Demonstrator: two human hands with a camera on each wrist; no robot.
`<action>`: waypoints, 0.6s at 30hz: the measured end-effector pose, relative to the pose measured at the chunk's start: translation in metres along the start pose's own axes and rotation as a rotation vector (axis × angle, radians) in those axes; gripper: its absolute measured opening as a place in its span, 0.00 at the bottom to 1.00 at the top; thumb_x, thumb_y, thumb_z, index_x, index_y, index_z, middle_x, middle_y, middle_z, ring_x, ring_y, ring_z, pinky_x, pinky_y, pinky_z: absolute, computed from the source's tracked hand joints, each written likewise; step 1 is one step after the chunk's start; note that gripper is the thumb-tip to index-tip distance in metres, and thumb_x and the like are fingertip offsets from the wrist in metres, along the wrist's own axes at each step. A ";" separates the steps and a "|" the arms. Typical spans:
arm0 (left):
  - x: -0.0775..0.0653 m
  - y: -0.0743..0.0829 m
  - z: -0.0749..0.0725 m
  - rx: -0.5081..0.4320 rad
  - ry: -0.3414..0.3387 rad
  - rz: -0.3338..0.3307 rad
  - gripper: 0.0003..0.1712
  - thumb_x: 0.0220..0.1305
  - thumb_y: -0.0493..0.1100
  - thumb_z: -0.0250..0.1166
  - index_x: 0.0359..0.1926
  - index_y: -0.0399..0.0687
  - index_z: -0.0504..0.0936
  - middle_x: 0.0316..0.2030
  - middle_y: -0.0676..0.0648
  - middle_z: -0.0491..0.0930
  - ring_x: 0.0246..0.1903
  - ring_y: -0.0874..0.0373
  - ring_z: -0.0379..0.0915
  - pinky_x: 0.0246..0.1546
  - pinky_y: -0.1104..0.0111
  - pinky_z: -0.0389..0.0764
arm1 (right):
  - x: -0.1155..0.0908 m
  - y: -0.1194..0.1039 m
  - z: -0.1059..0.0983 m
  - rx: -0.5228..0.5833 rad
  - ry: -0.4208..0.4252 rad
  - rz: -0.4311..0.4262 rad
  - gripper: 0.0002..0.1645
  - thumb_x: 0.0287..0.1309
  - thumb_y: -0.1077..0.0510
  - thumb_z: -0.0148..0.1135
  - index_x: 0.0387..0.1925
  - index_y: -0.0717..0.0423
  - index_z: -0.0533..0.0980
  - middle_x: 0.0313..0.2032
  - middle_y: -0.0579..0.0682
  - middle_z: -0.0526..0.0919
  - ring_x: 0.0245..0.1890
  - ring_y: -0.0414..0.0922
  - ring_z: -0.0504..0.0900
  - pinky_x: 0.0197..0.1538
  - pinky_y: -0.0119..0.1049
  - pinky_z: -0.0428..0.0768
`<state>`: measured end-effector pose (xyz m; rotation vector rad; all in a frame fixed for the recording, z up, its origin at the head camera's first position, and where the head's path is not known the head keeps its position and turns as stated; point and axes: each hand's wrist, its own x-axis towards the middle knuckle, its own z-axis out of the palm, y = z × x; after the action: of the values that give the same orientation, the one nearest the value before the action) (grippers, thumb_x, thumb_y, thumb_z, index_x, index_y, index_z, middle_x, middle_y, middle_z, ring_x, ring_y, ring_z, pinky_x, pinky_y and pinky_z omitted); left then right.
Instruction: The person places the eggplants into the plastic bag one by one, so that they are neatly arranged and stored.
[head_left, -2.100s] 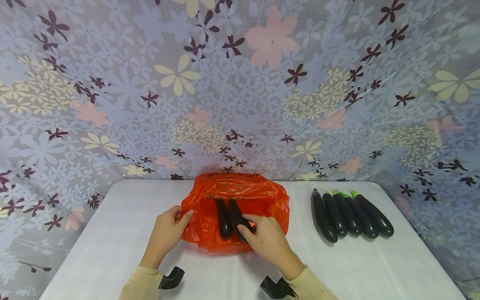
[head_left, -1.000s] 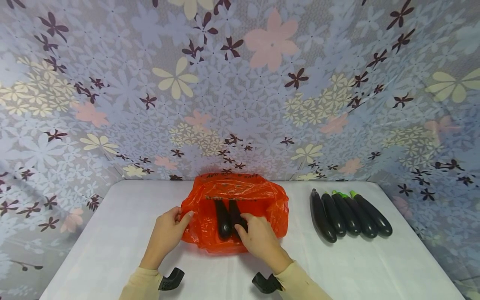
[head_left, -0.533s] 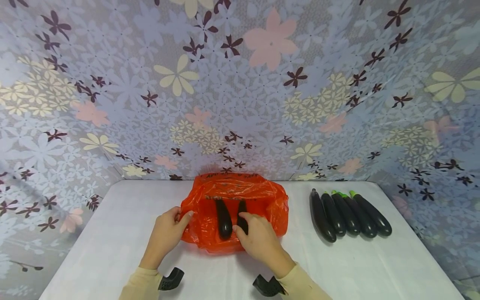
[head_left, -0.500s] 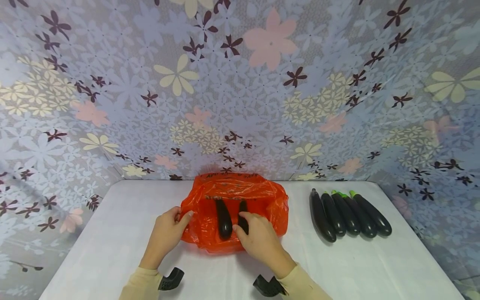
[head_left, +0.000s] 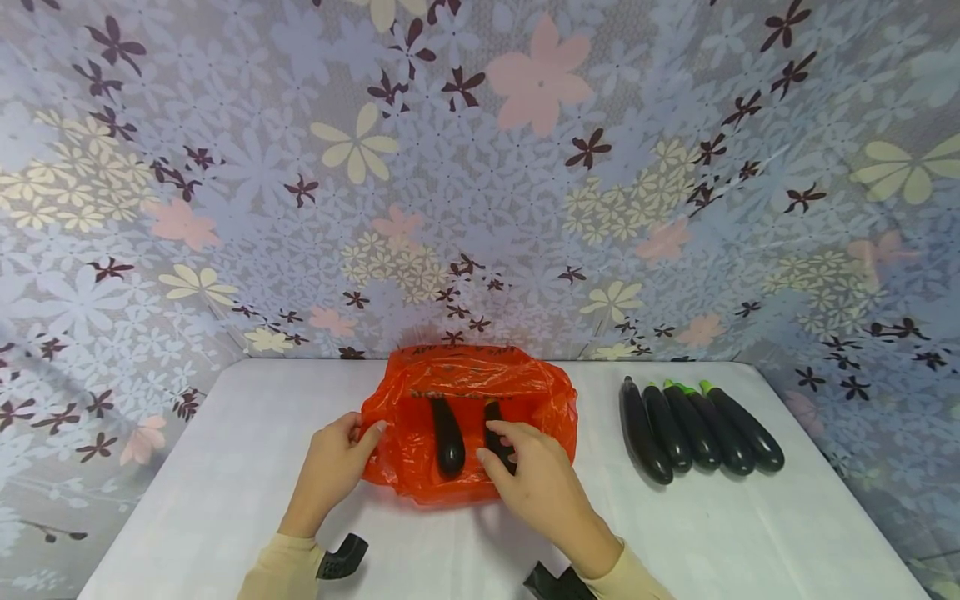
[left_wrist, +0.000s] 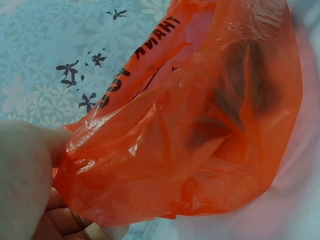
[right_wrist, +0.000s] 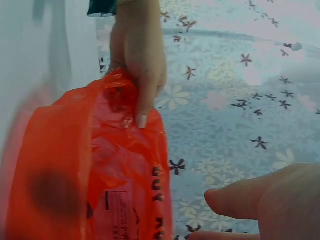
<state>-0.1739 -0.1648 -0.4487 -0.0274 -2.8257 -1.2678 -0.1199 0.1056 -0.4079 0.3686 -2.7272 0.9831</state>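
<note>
A red plastic bag (head_left: 551,400) lies on the table with its mouth facing me. My left hand (head_left: 330,467) pinches its left edge between thumb and fingers; the left wrist view shows the bag film (left_wrist: 130,170) stretched from that grip. Inside, one dark eggplant (head_left: 450,446) lies left of centre. A second eggplant (head_left: 493,414) lies to its right, partly hidden behind the fingers of my right hand (head_left: 543,487). That hand is over the bag's mouth with thumb and forefinger apart. In the right wrist view the thumb (right_wrist: 235,200) stands away from the bag, gripping nothing.
Several more eggplants (head_left: 686,433) lie side by side on the right of the white-covered table (head_left: 225,467). A flowered cloth (head_left: 480,208) rises behind the table and along both sides. Black wrist devices (head_left: 343,557) sit at both cuffs.
The right-hand eggplant in the bag has moved rightward, away from the other one. My right hand has since loosened and drawn slightly right; my left hand keeps its hold on the bag edge.
</note>
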 end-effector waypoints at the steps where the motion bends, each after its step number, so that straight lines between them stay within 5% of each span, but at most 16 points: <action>1: 0.000 0.000 0.000 0.000 0.001 0.002 0.15 0.71 0.50 0.62 0.33 0.43 0.75 0.20 0.48 0.70 0.22 0.55 0.67 0.23 0.69 0.70 | -0.001 0.000 -0.002 0.008 0.008 0.004 0.22 0.62 0.51 0.69 0.55 0.55 0.82 0.50 0.52 0.85 0.40 0.44 0.84 0.43 0.42 0.83; 18: -0.001 -0.001 0.000 -0.003 0.008 0.016 0.16 0.71 0.50 0.62 0.31 0.44 0.74 0.20 0.49 0.69 0.21 0.56 0.66 0.22 0.70 0.67 | -0.015 0.019 -0.045 0.031 0.098 0.050 0.21 0.61 0.52 0.71 0.55 0.52 0.81 0.48 0.47 0.85 0.43 0.44 0.85 0.43 0.44 0.84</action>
<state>-0.1726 -0.1653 -0.4497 -0.0443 -2.8110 -1.2656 -0.1057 0.1511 -0.3897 0.2524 -2.6476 1.0296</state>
